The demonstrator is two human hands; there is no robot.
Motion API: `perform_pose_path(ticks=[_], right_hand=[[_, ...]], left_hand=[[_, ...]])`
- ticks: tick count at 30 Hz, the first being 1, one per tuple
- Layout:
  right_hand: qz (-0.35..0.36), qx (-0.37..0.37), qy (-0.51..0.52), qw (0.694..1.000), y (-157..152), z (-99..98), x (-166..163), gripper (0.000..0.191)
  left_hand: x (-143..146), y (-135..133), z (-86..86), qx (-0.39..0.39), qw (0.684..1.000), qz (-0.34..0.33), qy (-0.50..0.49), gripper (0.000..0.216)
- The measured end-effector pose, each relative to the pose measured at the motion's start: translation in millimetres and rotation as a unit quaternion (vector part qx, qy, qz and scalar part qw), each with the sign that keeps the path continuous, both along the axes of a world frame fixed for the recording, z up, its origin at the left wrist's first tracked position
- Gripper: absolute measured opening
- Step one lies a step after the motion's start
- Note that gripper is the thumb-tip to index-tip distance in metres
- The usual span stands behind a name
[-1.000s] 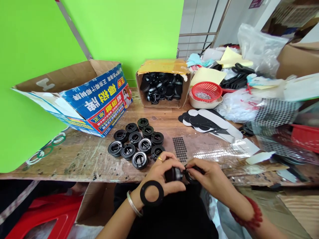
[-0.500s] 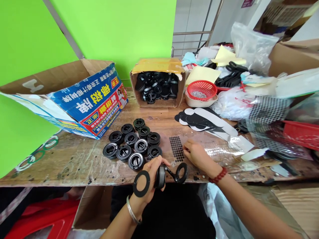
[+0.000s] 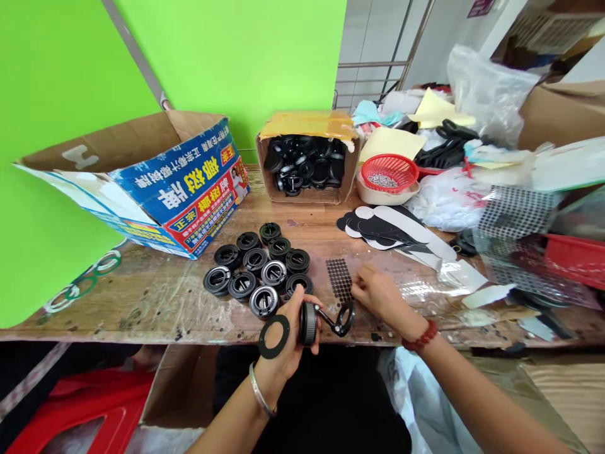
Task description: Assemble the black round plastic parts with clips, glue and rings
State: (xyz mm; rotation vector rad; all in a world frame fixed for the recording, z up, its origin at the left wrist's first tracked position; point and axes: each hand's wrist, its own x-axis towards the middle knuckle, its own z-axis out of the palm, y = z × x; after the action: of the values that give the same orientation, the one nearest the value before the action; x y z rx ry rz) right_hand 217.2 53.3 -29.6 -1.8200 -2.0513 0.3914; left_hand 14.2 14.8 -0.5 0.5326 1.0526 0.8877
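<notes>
left hand (image 3: pixel 286 343): fingers wrapped round black knob (image 3: pixel 308 323), just off the surface (image 3: pixel 155 302) near edge, loop end facing right.
right hand (image 3: pixel 380 293): fingertips on dot sheet (image 3: pixel 340 277); can't tell if they are pinching.
flat ring (image 3: pixel 274 336): resting against left wrist.

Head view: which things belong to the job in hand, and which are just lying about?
In use: left hand, ring holder, flat black ring, right hand, dot sheet, holders on table.
Lying about: printed carton, red basket, plastic bag.
</notes>
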Motion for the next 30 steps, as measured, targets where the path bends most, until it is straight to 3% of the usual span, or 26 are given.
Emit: perform_pose_path(ticks=[4, 7, 17, 24, 27, 30], right_hand=[[0.072, 0.085, 0.195, 0.974, -19.9, 30.5, -16.4, 0.014], [0.116, 0.096, 0.234, 0.961, -32.5, 44.5, -37.3, 0.014], [0.137, 0.114, 0.191, 0.965, -36.9, 43.7, -53.2, 0.016], [0.196, 0.194, 0.102, 0.956, -44.4, 43.2, -51.4, 0.012], [0.229, 0.244, 0.057, 0.941, -56.0, 38.7, -51.9, 0.025], [0.241, 0.247, 0.018, 0.938, -69.3, 34.3, -50.8, 0.035]], left_hand=[[3.9, -2.4, -4.4, 0.044, 0.998, 0.02, 0.031, 0.058], [7.6, -4.0, -5.3, 0.056, 0.997, 0.03, 0.046, 0.057], [11.2, -3.4, -3.2, 0.066, 0.995, 0.03, 0.064, 0.055], [11.8, -5.8, -5.4, 0.027, 0.998, 0.052, 0.02, 0.053], [10.2, -5.3, -5.8, 0.015, 0.998, 0.062, 0.004, 0.051], [8.4, -5.6, -8.6, 0.007, 0.999, 0.032, 0.011, 0.051]])
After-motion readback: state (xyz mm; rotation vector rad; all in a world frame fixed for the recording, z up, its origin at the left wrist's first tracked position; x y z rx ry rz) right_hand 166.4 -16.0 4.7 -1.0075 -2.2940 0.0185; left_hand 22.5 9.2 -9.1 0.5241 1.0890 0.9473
